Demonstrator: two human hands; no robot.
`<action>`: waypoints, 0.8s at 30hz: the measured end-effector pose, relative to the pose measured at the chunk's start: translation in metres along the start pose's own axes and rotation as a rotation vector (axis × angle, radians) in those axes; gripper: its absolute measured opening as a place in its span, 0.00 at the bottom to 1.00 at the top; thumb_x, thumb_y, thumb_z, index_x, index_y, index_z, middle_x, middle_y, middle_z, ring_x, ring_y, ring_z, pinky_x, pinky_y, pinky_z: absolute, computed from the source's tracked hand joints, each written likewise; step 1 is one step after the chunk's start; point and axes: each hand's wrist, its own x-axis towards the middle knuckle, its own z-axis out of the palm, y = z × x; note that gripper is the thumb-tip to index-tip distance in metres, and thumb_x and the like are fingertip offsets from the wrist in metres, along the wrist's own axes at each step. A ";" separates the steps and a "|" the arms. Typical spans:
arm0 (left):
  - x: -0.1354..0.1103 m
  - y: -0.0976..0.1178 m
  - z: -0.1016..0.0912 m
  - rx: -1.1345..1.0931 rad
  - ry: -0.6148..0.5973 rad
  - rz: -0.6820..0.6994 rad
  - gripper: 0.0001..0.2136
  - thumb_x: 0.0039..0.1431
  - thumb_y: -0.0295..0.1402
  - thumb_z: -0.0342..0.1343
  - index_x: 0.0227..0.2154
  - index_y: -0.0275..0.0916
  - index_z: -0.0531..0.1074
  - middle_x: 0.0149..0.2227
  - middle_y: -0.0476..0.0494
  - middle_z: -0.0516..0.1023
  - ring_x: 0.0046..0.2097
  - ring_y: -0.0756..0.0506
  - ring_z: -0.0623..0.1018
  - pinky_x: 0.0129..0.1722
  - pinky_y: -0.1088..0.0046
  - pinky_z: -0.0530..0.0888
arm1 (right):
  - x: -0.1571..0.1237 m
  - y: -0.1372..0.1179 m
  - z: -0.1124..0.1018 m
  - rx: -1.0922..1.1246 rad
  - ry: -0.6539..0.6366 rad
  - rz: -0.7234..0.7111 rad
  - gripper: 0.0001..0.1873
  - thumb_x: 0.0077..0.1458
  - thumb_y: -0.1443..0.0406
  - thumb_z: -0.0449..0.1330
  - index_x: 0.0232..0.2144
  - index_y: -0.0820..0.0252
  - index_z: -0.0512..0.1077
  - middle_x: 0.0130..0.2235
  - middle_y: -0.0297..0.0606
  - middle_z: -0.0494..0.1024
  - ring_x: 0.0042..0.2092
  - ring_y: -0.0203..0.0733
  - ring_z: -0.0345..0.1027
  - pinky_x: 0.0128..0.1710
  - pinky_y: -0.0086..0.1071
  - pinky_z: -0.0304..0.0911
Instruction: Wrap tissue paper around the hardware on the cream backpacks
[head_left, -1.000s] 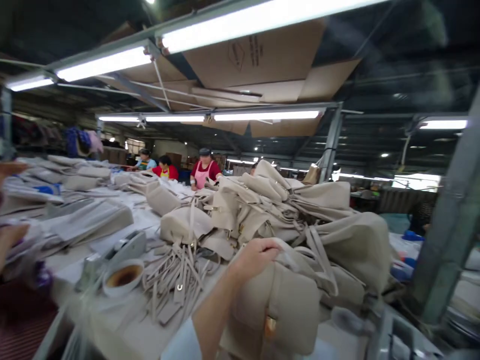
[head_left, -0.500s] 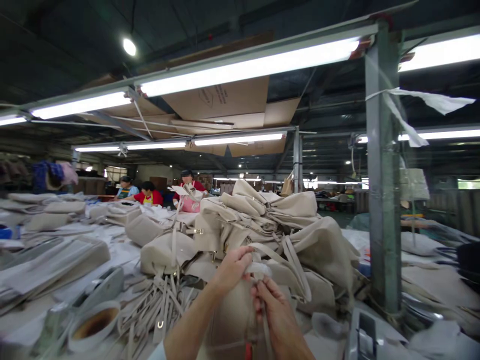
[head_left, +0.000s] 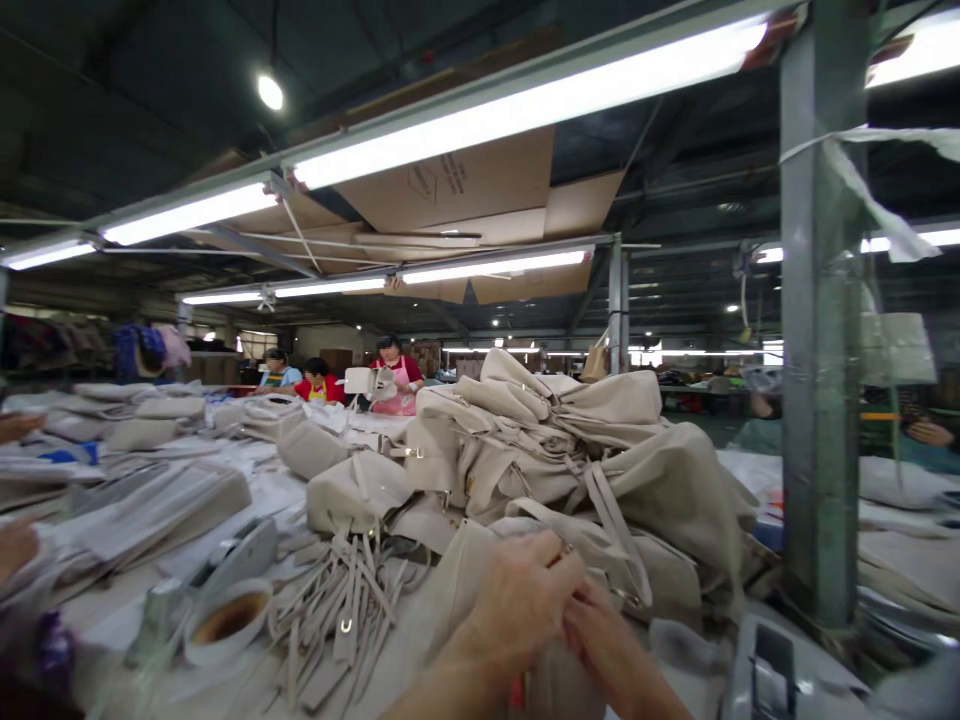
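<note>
Bag (head_left: 566, 685) under the fingers (head_left: 553, 552) is plain beige; pile (head_left: 525, 440) beyond them, same beige. Strips (head_left: 341, 610) left of them: greyish beige. Farther left, cup (head_left: 223, 647) is white, contents (head_left: 229, 617) brown.

Pale tabletop (head_left: 247, 690), crowded across most of its surface. Centre: a loose heap of beige bags (head_left: 517, 470). Left of centre, in front: a tangle of narrow beige straps (head_left: 349, 600); just beside it, a white bowl (head_left: 217, 652) containing a brown substance (head_left: 226, 615). Behind the bowl — a grey object (head_left: 251, 565). Farther left: white sheets (head_left: 277, 480), flattened beige pieces (head_left: 217, 495) and a blue item (head_left: 75, 453). Near right — a grey device (head_left: 772, 655), partly cut off.
</note>
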 end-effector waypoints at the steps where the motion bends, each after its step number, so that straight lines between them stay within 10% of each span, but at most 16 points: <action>1: -0.008 0.001 0.007 -0.057 0.011 -0.021 0.05 0.61 0.31 0.56 0.32 0.40 0.76 0.32 0.46 0.76 0.32 0.46 0.73 0.31 0.71 0.66 | -0.004 -0.002 -0.003 -0.018 -0.030 0.013 0.15 0.42 0.53 0.71 0.25 0.57 0.75 0.23 0.31 0.76 0.26 0.40 0.68 0.27 0.33 0.63; 7: -0.020 0.000 0.022 -0.701 0.250 -0.411 0.12 0.55 0.23 0.49 0.31 0.38 0.78 0.36 0.42 0.80 0.40 0.45 0.78 0.42 0.70 0.73 | -0.013 0.000 -0.023 -0.026 0.002 0.090 0.17 0.41 0.53 0.73 0.27 0.57 0.77 0.24 0.30 0.76 0.27 0.36 0.68 0.29 0.31 0.65; 14: -0.005 -0.001 0.020 -1.292 0.205 -0.878 0.09 0.42 0.34 0.61 0.27 0.38 0.70 0.20 0.54 0.72 0.22 0.50 0.72 0.24 0.75 0.69 | -0.011 0.006 -0.034 -0.206 0.100 0.083 0.12 0.43 0.56 0.70 0.28 0.57 0.80 0.25 0.31 0.75 0.28 0.37 0.68 0.29 0.31 0.66; 24: -0.005 -0.014 0.001 -1.101 -0.078 -0.963 0.07 0.39 0.30 0.57 0.26 0.36 0.73 0.25 0.50 0.74 0.25 0.50 0.71 0.19 0.78 0.65 | -0.008 -0.008 -0.021 -0.243 0.214 0.000 0.14 0.39 0.60 0.65 0.32 0.56 0.81 0.24 0.30 0.74 0.29 0.37 0.64 0.29 0.30 0.62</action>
